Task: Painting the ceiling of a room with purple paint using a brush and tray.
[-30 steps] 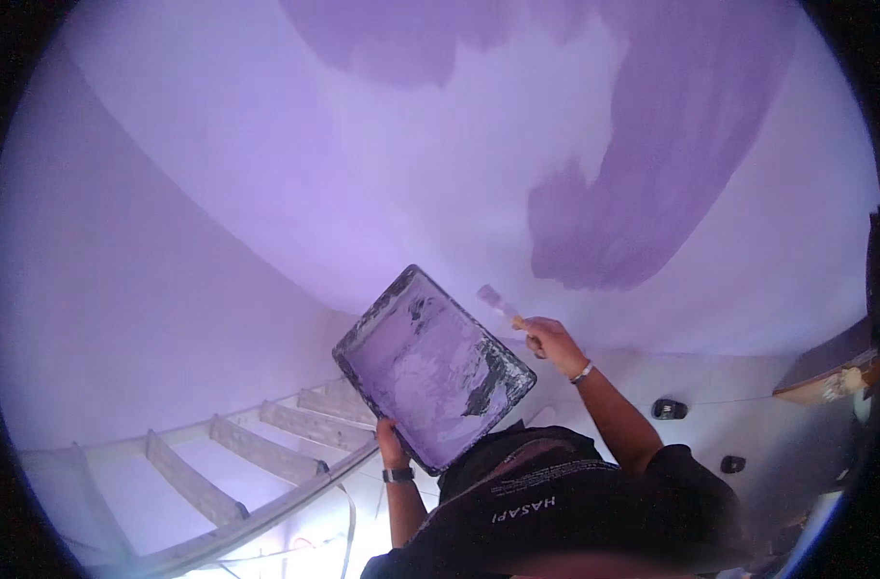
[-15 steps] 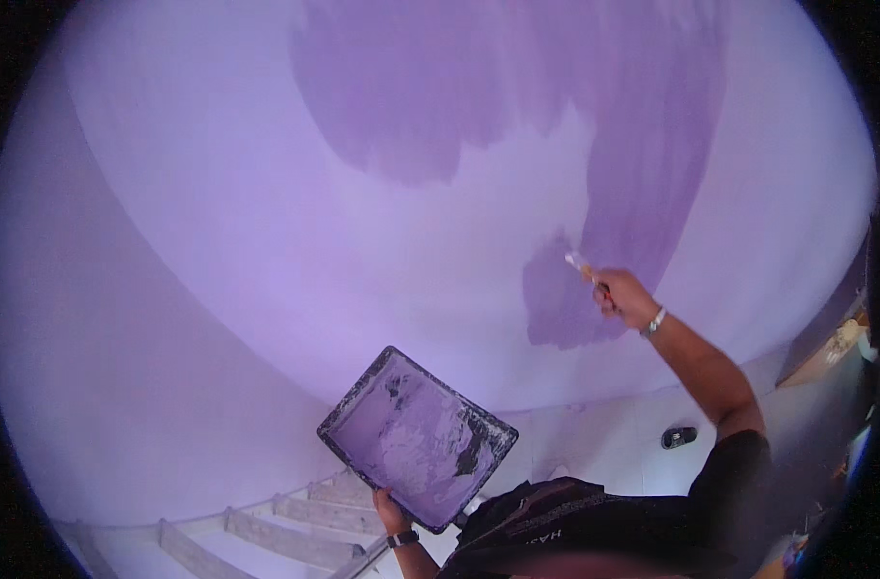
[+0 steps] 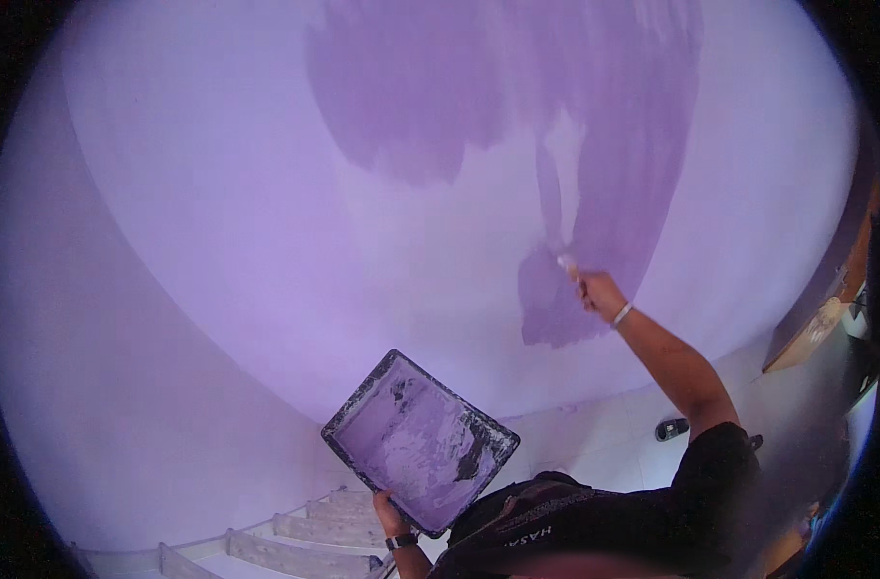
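Note:
My right hand (image 3: 602, 294) is closed around the handle of a small paintbrush (image 3: 566, 263), its light bristles against the pale wall (image 3: 430, 251). Darker purple paint (image 3: 643, 154) covers a broad upright band behind the brush and a wide patch to the upper left. A narrow fresh stroke (image 3: 550, 193) runs above the bristles, with a pale gap beside it. Low in front of my body, my left hand (image 3: 390, 514) grips the lower edge of a black paint tray (image 3: 456, 396). Purple paint coats the tray's inside, with dark bare spots showing through.
Pale slats like a ladder or stair (image 3: 286, 555) lie at the lower left. A dark oval object (image 3: 671, 428) sits on the light floor near my right elbow. At the far right stands a brown wooden edge (image 3: 811, 333).
A new narrow purple stroke has appeared on the wall above the brush. My right hand and the brush have shifted slightly left. The tray stays nearly in place in my left hand.

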